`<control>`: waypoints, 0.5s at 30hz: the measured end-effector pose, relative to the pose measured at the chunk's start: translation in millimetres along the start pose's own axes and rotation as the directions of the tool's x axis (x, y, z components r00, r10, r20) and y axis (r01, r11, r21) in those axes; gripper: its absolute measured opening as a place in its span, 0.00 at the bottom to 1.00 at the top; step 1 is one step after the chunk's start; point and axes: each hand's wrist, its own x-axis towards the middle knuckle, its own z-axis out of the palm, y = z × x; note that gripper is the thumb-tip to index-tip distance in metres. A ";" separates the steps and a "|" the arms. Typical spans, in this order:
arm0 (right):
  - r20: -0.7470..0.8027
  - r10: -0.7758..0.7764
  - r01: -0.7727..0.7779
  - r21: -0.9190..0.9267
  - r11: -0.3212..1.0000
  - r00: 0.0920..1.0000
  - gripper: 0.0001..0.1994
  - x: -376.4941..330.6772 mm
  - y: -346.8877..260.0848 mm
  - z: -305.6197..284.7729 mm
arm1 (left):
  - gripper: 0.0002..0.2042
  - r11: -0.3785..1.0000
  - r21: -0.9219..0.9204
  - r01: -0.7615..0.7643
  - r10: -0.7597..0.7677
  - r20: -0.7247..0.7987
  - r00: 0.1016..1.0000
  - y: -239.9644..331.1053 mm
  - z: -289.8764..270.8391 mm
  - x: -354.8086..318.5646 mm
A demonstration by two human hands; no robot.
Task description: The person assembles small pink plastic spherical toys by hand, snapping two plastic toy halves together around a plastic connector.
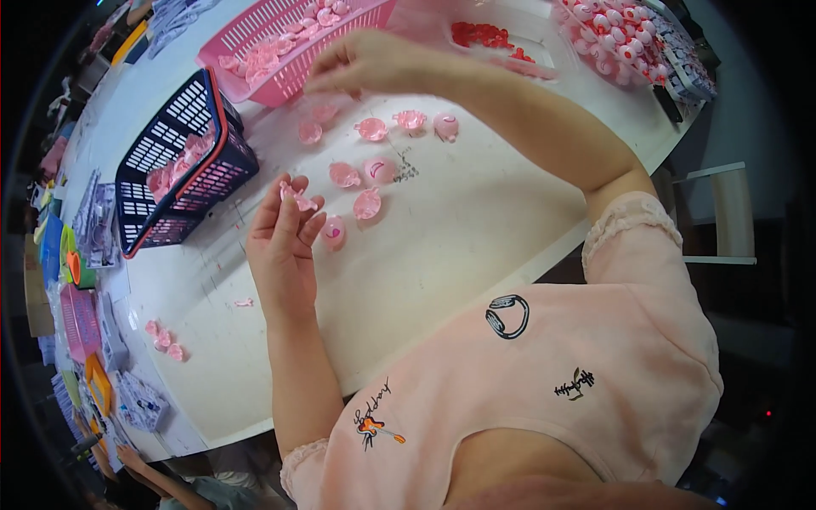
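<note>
My left hand (283,242) pinches a shiny pink plastic shell piece (297,198) between thumb and fingers, above the white table. My right hand (361,64) is stretched out by the near wall of a pink basket (280,92), its fingers loosely bent and apart, with nothing seen in them. Just below it, a blurred pink piece (325,112) shows. Between my hands lie several hollow pink shells (371,129) and rounded pink pieces with printed faces, such as one (334,233) beside my left hand and another (379,171) farther off.
A dark blue basket (229,166) with pink pieces stands left. Small pink parts (164,340) lie near left. Far right are a clear tray (544,68) of red pieces and a heap of pink-and-red pieces (608,38). Another person's arm (140,463) shows at lower left.
</note>
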 end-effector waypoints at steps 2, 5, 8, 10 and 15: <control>-0.212 -0.220 0.173 -0.222 0.960 0.952 0.11 37.1 9.9 -17.4 | 0.15 1.000 0.001 -0.008 0.008 0.019 1.000 -2.0 1.9 0.4; -0.151 -0.174 0.064 -0.551 0.832 0.973 0.14 86.2 27.3 -43.0 | 0.15 1.000 0.013 0.004 -0.005 0.040 0.999 -5.5 0.8 5.4; 0.118 -0.033 0.107 -0.699 0.707 0.992 0.16 108.1 34.8 -26.4 | 0.15 0.999 0.018 0.029 -0.029 0.041 0.999 -6.4 -6.1 7.2; 0.122 -0.047 0.117 -0.670 0.733 0.991 0.15 86.0 10.0 -3.3 | 0.15 0.999 0.022 -0.033 0.032 0.037 0.999 -1.5 -14.3 4.6; 0.069 -0.064 0.094 -0.656 0.749 0.996 0.15 94.9 5.8 -6.6 | 0.16 0.999 0.034 -0.009 0.008 0.052 0.999 -5.9 -16.0 9.9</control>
